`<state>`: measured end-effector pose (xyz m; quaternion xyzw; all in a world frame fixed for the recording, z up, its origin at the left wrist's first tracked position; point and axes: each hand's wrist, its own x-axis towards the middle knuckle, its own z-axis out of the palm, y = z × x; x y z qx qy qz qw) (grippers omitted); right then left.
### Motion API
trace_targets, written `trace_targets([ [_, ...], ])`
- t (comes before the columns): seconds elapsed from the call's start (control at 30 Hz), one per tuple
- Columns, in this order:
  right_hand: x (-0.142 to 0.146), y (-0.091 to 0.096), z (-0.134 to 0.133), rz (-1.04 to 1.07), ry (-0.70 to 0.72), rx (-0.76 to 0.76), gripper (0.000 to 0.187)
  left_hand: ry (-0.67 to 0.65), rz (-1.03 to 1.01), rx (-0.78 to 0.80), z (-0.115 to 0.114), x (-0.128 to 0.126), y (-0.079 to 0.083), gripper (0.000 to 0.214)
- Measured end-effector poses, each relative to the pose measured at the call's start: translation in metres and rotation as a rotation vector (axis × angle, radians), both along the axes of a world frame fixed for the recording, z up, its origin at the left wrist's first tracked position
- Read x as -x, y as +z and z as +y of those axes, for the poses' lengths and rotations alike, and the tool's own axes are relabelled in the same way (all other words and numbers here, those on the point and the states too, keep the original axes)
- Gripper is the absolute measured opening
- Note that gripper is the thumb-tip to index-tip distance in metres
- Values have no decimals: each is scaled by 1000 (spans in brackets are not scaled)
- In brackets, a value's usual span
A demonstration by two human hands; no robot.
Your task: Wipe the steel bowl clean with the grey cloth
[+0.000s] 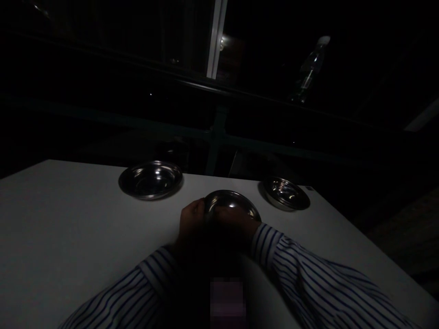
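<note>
One round, shiny silver metal bowl [238, 199] lies between the hands, left hand [191, 219] clasping its left rim, right hand [236, 218] inside, grip too dark to tell, a wide steel dish [151, 180] beyond its left, a steel basin [287, 195] beyond its right, white table [78, 224] around.

A clear, white-capped bottle [309, 71] stands in the gloom — left of it, a pale upright bar [216, 39].
</note>
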<state>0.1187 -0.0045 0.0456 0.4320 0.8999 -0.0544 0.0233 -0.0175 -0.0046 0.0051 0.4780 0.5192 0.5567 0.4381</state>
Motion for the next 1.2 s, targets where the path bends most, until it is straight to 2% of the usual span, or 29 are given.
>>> trace_targets([
  [0.17,-2,3,21,-84,-160,-67,25,13,-19,49,0,0,3,27],
  [0.3,-8,5,25,-107,-195,-75,26,1,-37,55,1,-2,4,27],
  [0.4,-5,4,19,-101,-153,-56,27,19,2,28,2,-1,4,26],
  [0.53,-1,3,2,-73,12,46,25,39,26,31,2,0,1,28],
  [0.6,-3,3,-5,-65,48,83,25,29,28,34,2,0,0,30],
  [0.7,-8,2,-2,-59,1,55,26,18,20,11,2,0,-1,31],
  [0.87,-12,2,21,-72,-140,-50,25,46,57,-1,4,2,-2,31],
  [0.93,-11,1,22,-79,-121,-47,25,47,49,3,5,2,-3,32],
  [1.1,-9,-2,5,-84,37,14,26,40,47,5,5,3,-3,31],
  [1.2,-3,-1,8,-87,-28,-38,27,49,53,-6,6,4,-4,32],
])
